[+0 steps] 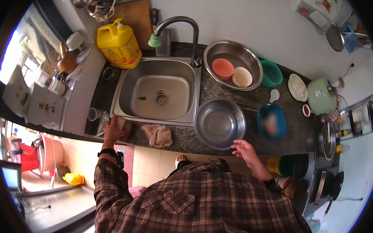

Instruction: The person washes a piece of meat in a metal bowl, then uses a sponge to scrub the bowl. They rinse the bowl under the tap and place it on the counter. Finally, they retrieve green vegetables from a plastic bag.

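Note:
At the counter's front edge, left of the sink, my left hand [113, 130] rests against a brown object [123, 127]. The hand partly hides this object, and I cannot tell whether it is gripped. My right hand [245, 152] has its fingers apart at the front right rim of a stainless steel basin [220, 122]; whether the fingertips touch the rim is unclear. Between my hands lies a crumpled pinkish-brown cloth [157, 135]. Behind the cloth is the steel sink [156, 81], with a green leaf scrap [141, 98] near its drain.
A larger steel basin [236, 54] holds a pink bowl [222, 69] and a white bowl [242, 77]. Rightward stand a green bowl [271, 73], a blue basket [283, 120] and a green rice cooker [322, 96]. A yellow jug [119, 45] and curved faucet [178, 18] rise behind the sink.

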The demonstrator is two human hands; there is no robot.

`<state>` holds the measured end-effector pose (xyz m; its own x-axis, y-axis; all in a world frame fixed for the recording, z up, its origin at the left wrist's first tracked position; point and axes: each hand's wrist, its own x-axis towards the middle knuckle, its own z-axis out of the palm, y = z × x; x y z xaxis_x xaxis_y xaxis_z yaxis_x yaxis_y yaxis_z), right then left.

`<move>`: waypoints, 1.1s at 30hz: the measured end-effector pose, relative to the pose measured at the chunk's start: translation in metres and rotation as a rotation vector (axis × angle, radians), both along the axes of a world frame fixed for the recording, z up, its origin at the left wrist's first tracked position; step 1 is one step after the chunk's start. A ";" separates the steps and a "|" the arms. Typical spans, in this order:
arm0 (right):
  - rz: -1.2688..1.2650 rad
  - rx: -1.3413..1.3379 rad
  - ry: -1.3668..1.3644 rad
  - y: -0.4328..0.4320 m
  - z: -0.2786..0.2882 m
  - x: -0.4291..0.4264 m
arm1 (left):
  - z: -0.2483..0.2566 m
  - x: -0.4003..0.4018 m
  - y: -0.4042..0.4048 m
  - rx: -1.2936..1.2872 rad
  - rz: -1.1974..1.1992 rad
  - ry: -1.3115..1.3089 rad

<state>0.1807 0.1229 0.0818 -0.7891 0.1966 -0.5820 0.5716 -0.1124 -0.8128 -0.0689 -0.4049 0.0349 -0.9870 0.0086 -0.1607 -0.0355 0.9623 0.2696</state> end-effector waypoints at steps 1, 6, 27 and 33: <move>-0.005 -0.002 0.002 -0.004 0.000 -0.003 | -0.004 -0.006 -0.010 0.041 0.022 -0.005; -0.006 0.005 0.032 -0.014 0.000 -0.016 | -0.032 -0.031 -0.044 1.015 0.096 -0.186; -0.287 0.438 0.167 -0.010 -0.059 -0.091 | 0.086 0.063 0.399 -0.278 -1.125 -0.175; -0.330 0.575 0.189 -0.010 -0.109 -0.116 | 0.087 0.063 0.417 -0.414 -1.059 -0.322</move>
